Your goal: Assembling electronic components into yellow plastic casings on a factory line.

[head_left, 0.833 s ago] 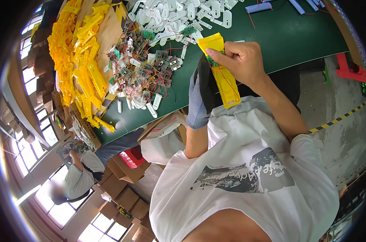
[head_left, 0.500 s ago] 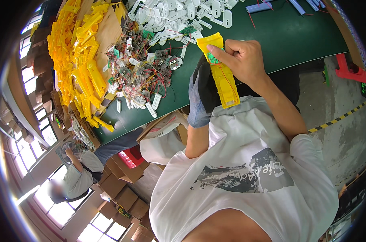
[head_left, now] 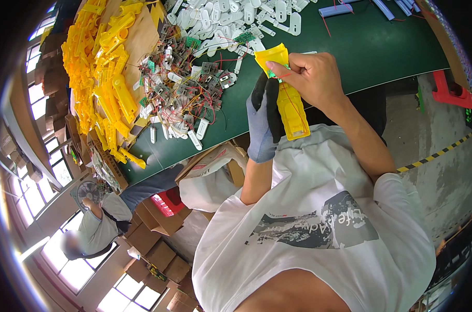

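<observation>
A long yellow plastic housing (head_left: 293, 112), open on its upper side, is held tilted above the near edge of the green table. Inside its far part sits a small green circuit board (head_left: 274, 72), and a thin red wire runs down the housing. My left hand (head_left: 263, 117), in a grey and black glove, is closed on the housing from its left side. My bare right hand (head_left: 314, 78) pinches at the circuit board, thumb pressed over it and fingers curled. What lies under the right fingertips is partly hidden.
Left on the green table (head_left: 360, 57) lies a heap of wired circuit boards (head_left: 186, 88). Beyond it are white plastic parts (head_left: 230, 15), and yellow housings (head_left: 103, 67) pile up far left. Blue cylindrical cells (head_left: 335, 10) lie at the back. Another person (head_left: 98, 229) is at the lower left.
My gloved left hand has turned and shifted its fingers along the housing's left side, showing more of its back. My right hand stays at the circuit board, its fingers slightly moved.
</observation>
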A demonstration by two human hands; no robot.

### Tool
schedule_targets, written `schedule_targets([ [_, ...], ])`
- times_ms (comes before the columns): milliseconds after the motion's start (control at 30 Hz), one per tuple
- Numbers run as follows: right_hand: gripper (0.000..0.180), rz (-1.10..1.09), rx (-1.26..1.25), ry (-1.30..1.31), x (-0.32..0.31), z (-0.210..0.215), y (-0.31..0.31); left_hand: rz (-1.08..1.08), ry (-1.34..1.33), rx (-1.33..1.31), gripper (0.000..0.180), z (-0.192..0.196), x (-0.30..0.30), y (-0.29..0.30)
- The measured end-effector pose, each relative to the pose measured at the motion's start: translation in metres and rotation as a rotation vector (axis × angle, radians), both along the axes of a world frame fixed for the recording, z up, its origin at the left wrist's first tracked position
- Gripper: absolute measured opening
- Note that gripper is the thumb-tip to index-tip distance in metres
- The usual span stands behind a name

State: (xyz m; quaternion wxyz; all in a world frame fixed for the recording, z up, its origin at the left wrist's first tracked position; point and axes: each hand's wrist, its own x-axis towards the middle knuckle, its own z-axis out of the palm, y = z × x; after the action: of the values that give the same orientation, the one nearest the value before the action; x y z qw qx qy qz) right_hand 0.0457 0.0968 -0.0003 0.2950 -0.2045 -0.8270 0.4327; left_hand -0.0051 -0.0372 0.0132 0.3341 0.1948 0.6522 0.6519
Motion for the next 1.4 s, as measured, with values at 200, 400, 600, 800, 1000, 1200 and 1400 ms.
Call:
schedule_targets([
  [200, 0.048, 0.164, -0.007, -0.082, 0.013, 0.018, 0.021, 0.038, -0.112, -0.032, 0.033, 0.006, -0.001, 0.003],
  [400, 0.036, 0.271, -0.023, -0.047, -0.001, 0.039, 0.049, 0.0, -0.339, 0.036, 0.037, 0.011, 0.0, 0.005],
  [600, 0.029, 0.158, 0.267, -0.034, -0.025, 0.043, 0.063, 0.004, -0.354, 0.022, 0.036, 0.015, 0.003, 0.008],
  [800, 0.018, 0.2, -0.017, 0.225, 0.01, 0.037, 0.05, 0.072, -0.263, -0.014, 0.034, 0.008, 0.002, 0.009],
  [1000, 0.014, 0.419, 0.19, 0.149, 0.009, 0.028, 0.037, -0.023, 0.189, -0.072, 0.029, 0.003, -0.001, 0.001],
  [1200, 0.018, 0.366, 0.478, 0.097, -0.015, 0.026, 0.044, 0.02, -0.204, -0.069, 0.028, 0.018, 0.007, 0.01],
  [1400, 0.023, 0.25, 0.321, 0.167, -0.019, 0.025, 0.041, -0.017, -0.25, 0.07, 0.035, 0.011, 0.001, 0.005],
])
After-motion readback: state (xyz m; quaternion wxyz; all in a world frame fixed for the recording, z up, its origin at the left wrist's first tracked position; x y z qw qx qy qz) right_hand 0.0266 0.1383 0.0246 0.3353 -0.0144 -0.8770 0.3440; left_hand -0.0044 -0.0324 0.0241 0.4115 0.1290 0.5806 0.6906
